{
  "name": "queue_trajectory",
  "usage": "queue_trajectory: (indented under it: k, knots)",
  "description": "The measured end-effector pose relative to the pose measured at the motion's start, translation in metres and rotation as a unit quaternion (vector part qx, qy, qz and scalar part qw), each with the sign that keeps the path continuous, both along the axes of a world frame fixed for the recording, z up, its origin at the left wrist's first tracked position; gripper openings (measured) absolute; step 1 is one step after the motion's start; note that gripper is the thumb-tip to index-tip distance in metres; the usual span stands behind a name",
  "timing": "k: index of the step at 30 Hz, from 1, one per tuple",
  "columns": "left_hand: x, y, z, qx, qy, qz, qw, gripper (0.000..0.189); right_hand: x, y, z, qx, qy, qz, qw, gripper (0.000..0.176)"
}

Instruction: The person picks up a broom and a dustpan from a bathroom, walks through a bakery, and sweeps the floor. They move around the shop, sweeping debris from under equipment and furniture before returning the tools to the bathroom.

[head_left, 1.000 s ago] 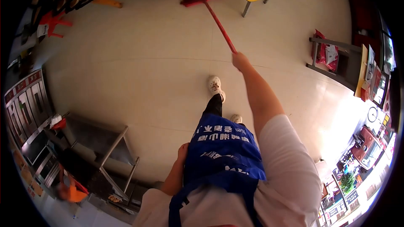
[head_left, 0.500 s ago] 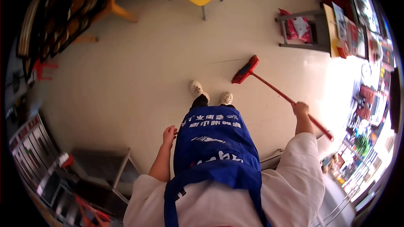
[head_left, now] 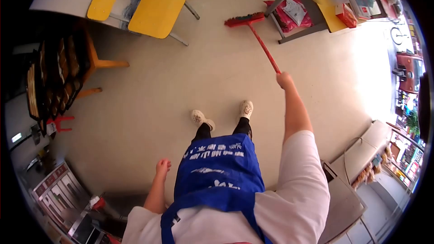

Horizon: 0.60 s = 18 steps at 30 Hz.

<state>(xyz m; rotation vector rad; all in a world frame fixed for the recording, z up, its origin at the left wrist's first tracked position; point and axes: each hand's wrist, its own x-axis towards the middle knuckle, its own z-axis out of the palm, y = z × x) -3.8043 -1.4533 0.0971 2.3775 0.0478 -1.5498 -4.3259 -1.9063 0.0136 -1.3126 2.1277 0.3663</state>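
your left hand [head_left: 162, 166] is hanging empty beside the blue apron [head_left: 217, 171], fingers loosely spread, well apart from the broom [head_left: 260, 40]. your right hand [head_left: 285, 80] is the one gripping the end of its thin red handle, arm reaching forward. the handle is running away from you and slightly leftward, and its red bristle head is resting on the pale floor [head_left: 181, 86] near the red bag [head_left: 289, 12].

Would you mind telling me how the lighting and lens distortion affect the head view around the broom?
Head view: strong fisheye, with a black ring round the picture and bent edges; daylight from the right blows out the floor there; the broom in the right hand is sharp and evenly lit; the rack on the left is dim; the left hand hangs free, in focus.
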Motion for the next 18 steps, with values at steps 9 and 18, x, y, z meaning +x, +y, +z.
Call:
queue_trajectory:
  k: [9,18]
  knots:
    - [-0.116,0.007,0.032,-0.001,0.037,-0.275,0.961,0.031,-0.070,0.047,-0.072,0.061,-0.050,0.027,0.997,0.036]
    - [-0.178,-0.117,0.024,-0.060,0.053,-0.227,0.970,0.030,-0.222,0.268,0.093,0.249,-0.019,-0.145,0.957,0.042]
